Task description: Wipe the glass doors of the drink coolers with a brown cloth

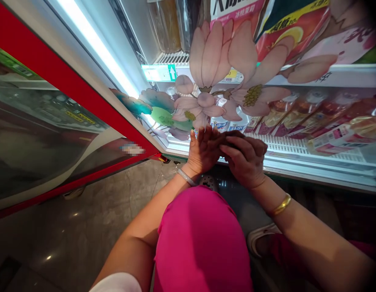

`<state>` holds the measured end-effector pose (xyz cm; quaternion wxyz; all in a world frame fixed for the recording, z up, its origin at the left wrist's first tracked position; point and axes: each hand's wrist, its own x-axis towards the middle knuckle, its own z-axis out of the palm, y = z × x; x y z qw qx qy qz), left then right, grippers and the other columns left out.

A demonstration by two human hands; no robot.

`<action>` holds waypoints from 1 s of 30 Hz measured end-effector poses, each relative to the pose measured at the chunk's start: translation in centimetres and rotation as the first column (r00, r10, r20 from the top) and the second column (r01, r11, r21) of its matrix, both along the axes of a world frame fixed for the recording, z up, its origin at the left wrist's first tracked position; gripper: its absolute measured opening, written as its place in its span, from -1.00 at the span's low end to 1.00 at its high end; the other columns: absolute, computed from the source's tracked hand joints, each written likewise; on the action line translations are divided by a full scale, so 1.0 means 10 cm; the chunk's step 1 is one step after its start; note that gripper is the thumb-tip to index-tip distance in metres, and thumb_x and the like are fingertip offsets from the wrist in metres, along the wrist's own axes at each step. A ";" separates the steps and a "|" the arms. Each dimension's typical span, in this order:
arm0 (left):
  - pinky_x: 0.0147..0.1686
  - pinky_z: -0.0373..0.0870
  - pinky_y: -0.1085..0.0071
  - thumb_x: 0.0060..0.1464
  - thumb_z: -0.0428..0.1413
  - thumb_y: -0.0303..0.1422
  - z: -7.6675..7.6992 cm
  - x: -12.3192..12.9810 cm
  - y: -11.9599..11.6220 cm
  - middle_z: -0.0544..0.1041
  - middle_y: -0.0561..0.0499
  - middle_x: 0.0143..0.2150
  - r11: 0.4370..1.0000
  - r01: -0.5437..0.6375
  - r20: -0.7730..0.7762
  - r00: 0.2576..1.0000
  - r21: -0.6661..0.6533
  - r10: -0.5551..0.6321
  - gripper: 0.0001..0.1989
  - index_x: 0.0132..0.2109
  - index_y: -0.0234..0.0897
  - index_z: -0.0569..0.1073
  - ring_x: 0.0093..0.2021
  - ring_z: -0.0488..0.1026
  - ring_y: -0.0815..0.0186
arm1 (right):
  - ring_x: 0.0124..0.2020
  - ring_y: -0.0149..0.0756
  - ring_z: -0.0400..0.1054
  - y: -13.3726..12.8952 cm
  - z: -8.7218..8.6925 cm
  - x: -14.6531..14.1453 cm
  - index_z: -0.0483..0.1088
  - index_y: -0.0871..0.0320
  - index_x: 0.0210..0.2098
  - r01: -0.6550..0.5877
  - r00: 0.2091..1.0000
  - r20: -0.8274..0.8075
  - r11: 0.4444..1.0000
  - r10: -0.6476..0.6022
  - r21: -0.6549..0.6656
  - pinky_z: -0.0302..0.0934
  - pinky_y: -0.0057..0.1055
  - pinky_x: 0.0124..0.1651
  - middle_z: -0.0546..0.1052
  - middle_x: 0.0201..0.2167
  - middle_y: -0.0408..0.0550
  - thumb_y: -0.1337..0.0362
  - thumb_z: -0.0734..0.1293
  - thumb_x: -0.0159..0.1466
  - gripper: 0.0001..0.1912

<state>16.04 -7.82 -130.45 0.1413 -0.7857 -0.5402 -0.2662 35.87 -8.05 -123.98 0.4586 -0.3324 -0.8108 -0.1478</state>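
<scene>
- The left hand (203,154) and right hand (245,158) meet; the right fingers bend over the left hand's thumb side. That overlap is dark, so whether either closes on anything cannot be told.
- The left hand shows its back, fingers pointing to twelve o'clock and slightly parted, its thumb hidden. The right hand, also back up, has knuckles raised and fingers curled toward nine o'clock.
- The left forearm rises from seven o'clock, wearing a pale bangle (186,177); the right comes from four o'clock with a gold bracelet (282,205), its far end lost in shadow.
- Nearest the hands, toward twelve o'clock, is the lotus decal (206,56), apparently on clear glass; contact with the fingertips is unclear.
- Behind it, bottles with blue lettering (220,123) are partly covered by petals and fingers.
- At two o'clock, pink-labelled bottles (337,138) lean in a blurred row; above, drink packs (236,12) are cut off by the top edge.
- At ten o'clock runs a light strip (96,44), glaring white, beside a red door frame (84,93) cropped on the left.
- At six o'clock, a magenta-clad knee (200,235) hides most of a spotted shoe (208,181).
</scene>
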 end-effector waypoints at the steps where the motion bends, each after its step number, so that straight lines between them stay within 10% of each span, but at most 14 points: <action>1: 0.53 -0.53 -0.31 0.39 0.04 -0.21 0.00 0.00 -0.01 0.08 -0.15 0.61 1.000 0.006 -0.001 1.000 -0.008 -0.006 -0.38 0.52 -0.10 0.19 0.62 -0.46 -0.02 | 0.05 -0.16 0.42 -0.02 -0.06 0.02 0.51 -0.21 0.09 -0.013 1.000 0.024 1.000 0.013 -0.017 0.25 -0.18 0.14 0.66 0.02 -0.21 0.36 0.46 0.35 -0.61; 7: 0.54 -0.46 -0.29 0.38 0.00 -0.29 -0.07 0.03 -0.04 0.00 -0.27 0.62 0.999 0.042 -0.015 0.999 0.008 -0.042 -0.29 0.57 -0.32 0.03 0.62 -0.47 -0.02 | 0.08 -0.09 0.42 -0.07 0.08 0.12 0.51 -0.12 0.07 0.038 0.987 -0.154 0.999 -0.036 0.008 0.24 -0.12 0.16 0.63 0.04 -0.10 0.40 0.44 0.34 -0.63; 21: 0.59 -0.37 0.00 0.32 0.08 -0.40 -0.44 0.21 -0.01 0.46 -0.10 0.42 0.984 0.178 -0.094 0.979 -0.011 -0.178 -0.45 0.42 -0.04 0.39 0.55 0.16 0.15 | 0.04 -0.14 0.44 -0.15 -0.11 0.38 0.50 -0.15 0.03 0.154 0.986 -0.071 0.988 -0.154 0.003 0.26 -0.16 0.16 0.63 -0.01 -0.12 0.35 0.50 0.31 -0.65; 30: 0.56 -0.39 -0.14 0.33 0.08 -0.35 -0.44 0.27 0.01 0.37 -0.27 0.47 0.977 0.213 -0.075 0.974 -0.007 -0.213 -0.34 0.51 -0.22 0.23 0.60 -0.01 -0.03 | 0.03 -0.16 0.42 -0.23 -0.36 0.60 0.46 -0.05 -0.01 0.127 0.992 -0.002 0.990 -0.128 -0.065 0.30 -0.17 0.14 0.63 -0.05 -0.09 0.43 0.45 0.33 -0.69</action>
